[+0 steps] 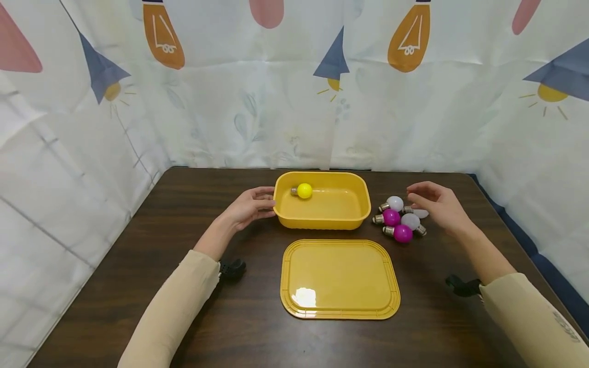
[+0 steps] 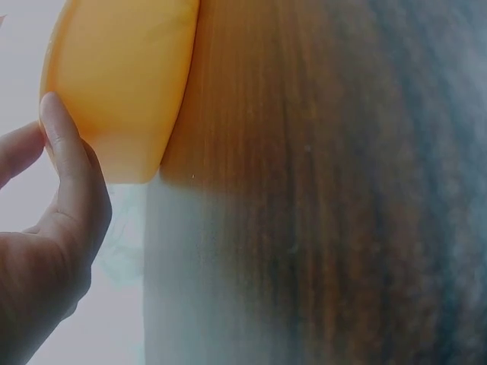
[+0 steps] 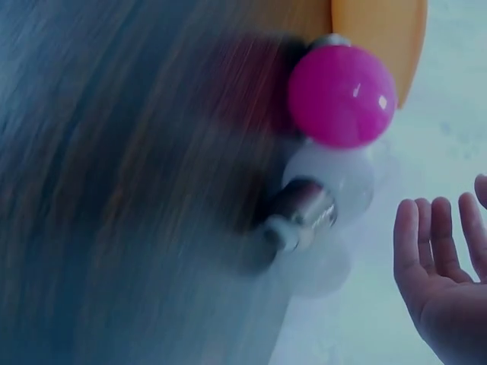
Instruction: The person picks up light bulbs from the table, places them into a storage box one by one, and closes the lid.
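A yellow plastic box (image 1: 340, 207) stands near the table's back edge with one yellow light bulb (image 1: 304, 190) lying inside it. My left hand (image 1: 248, 207) rests against the box's left end, its fingertips at the rim; in the left wrist view the fingers stretch out along the box wall. Right of the box lies a cluster of light bulbs: two magenta bulbs (image 1: 403, 233), round white bulbs (image 1: 410, 221) and a longer pale bulb (image 1: 420, 213). Just above the cluster's right side hovers my right hand (image 1: 437, 204), holding nothing, its fingers loosely extended in the right wrist view.
In front of the box, a flat yellow lid (image 1: 340, 278) lies on the dark wooden table (image 1: 230, 327). A white curtain (image 1: 285, 117) printed with lamps hangs right behind the table and along both sides. Dark straps sit at both wrists.
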A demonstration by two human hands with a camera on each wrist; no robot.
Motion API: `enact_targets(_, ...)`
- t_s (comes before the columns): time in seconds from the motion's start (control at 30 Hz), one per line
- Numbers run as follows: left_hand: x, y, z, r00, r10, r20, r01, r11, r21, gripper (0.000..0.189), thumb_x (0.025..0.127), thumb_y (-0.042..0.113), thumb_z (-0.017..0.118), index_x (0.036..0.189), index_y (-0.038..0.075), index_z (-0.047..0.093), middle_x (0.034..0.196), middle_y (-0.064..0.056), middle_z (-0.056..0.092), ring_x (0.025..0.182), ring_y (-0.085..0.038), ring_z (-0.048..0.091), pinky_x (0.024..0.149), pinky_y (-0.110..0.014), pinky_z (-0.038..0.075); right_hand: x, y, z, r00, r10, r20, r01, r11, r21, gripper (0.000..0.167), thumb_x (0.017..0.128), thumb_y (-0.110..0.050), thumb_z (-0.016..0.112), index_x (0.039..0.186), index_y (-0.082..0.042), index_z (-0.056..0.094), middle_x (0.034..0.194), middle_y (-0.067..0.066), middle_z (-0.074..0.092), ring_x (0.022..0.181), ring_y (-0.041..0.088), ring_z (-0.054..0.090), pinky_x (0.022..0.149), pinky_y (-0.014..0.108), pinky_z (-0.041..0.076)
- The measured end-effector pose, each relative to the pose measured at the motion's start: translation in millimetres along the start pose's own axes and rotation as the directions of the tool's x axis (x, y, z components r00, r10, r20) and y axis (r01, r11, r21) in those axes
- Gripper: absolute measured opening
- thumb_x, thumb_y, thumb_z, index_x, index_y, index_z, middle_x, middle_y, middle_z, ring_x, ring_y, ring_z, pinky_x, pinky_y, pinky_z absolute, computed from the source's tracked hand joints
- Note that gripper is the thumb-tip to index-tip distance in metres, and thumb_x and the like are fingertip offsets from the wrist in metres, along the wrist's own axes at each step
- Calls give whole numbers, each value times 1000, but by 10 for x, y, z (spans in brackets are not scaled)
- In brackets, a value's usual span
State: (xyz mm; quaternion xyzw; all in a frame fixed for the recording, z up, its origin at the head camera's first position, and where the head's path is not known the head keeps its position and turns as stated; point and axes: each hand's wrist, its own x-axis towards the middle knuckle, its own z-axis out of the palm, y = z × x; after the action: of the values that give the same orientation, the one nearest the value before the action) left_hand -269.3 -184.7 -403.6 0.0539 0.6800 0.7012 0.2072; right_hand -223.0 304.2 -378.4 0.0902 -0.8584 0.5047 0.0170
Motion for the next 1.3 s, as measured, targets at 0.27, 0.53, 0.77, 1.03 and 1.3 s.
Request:
enact_targets(0.27, 9, -25, -24, 1000, -4, 2, 4, 1000, -10, 58, 105, 3, 58, 157, 2, 35, 142, -29, 50, 106, -28, 66, 92, -35, 59, -12, 165, -161, 994, 109, -25, -109, 994, -4, 49, 103, -43, 62, 136, -7, 58, 131, 9, 60, 101, 15, 67, 89, 29, 53)
enact_targets(0.53, 25, 13, -38, 1000, 2, 16, -2, 1000, -10, 58, 105, 3, 58, 158, 2, 33, 142, -29, 50, 113, -35, 63, 91, -34, 59, -10, 303, -267, 987, 134, -91, -128, 990, 64, 40, 105, -35, 61, 132, -6, 59, 120, -2, 59, 106, 9, 59, 86, 16, 55)
enact_targets(0.77, 35, 1, -37, 1000, 3, 23, -2, 1000, -14, 59, 105, 3, 58, 158, 1, 33, 143, -29, 49, 115, -37, 61, 91, -34, 59, -16, 487, -314, 982, 166, -84, -156, 981, 118, 26, 103, -25, 65, 125, -11, 61, 111, -15, 61, 99, -3, 59, 82, 18, 57)
enact_targets(1.03, 37, -29, -55, 1000, -1, 22, 2, 1000, -19, 59, 105, 2, 58, 158, 1, 32, 144, -31, 47, 115, -37, 62, 90, -34, 59, -41, 550, -294, 982, 186, -31, -181, 976, 119, 47, 102, -26, 68, 134, 4, 53, 123, 3, 59, 96, -2, 62, 83, 24, 59)
enact_targets(1.3, 33, -11, -44, 1000, 4, 23, -4, 1000, -19, 58, 105, 2, 57, 158, 2, 34, 144, -31, 48, 118, -40, 60, 90, -34, 59, 5, 522, -284, 978, 204, 38, -207, 974, 87, 65, 104, -29, 64, 148, 12, 37, 147, 32, 39, 95, -5, 59, 86, 26, 59)
